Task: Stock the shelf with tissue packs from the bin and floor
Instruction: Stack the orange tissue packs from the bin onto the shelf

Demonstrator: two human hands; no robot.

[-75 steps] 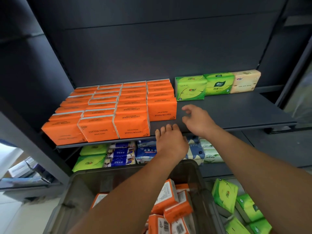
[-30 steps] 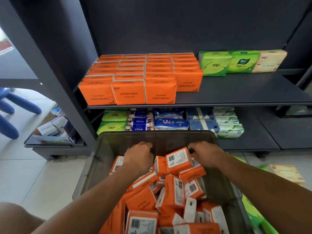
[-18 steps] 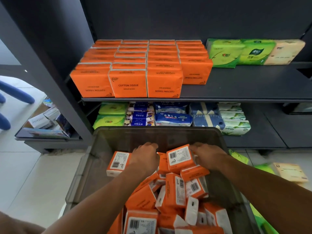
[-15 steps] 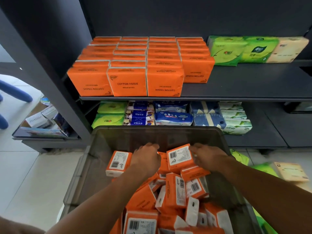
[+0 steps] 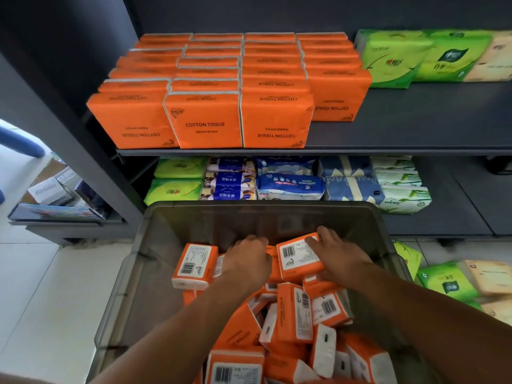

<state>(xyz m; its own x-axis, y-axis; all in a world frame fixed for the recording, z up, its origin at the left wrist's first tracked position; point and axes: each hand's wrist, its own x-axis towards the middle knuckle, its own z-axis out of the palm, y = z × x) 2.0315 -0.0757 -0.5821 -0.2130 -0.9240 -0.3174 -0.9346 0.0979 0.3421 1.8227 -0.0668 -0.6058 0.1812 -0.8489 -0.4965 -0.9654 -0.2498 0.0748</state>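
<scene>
A grey bin (image 5: 166, 234) stands in front of the dark shelf (image 5: 415, 120) and holds several loose orange tissue packs (image 5: 293, 314). My right hand (image 5: 340, 253) grips one orange pack (image 5: 297, 257) at the far end of the pile, label side up. My left hand (image 5: 249, 261) reaches in beside it with its fingers curled down, and holds another orange pack (image 5: 194, 266) that sticks out to its left. On the upper shelf, rows of orange packs (image 5: 205, 120) fill the left half. Green and beige packs (image 5: 393, 59) stand at the back right.
The lower shelf holds green, blue and white packs (image 5: 291, 184). Green and beige packs (image 5: 448, 281) lie on the tiled floor right of the bin. A low side shelf with boxes (image 5: 47, 192) is at the left. The upper shelf's front right part is bare.
Both hands came down from the shelf edge into the bin. The left hand lifted a pack at the pile's left, and the right hand closed on the label-up pack.
</scene>
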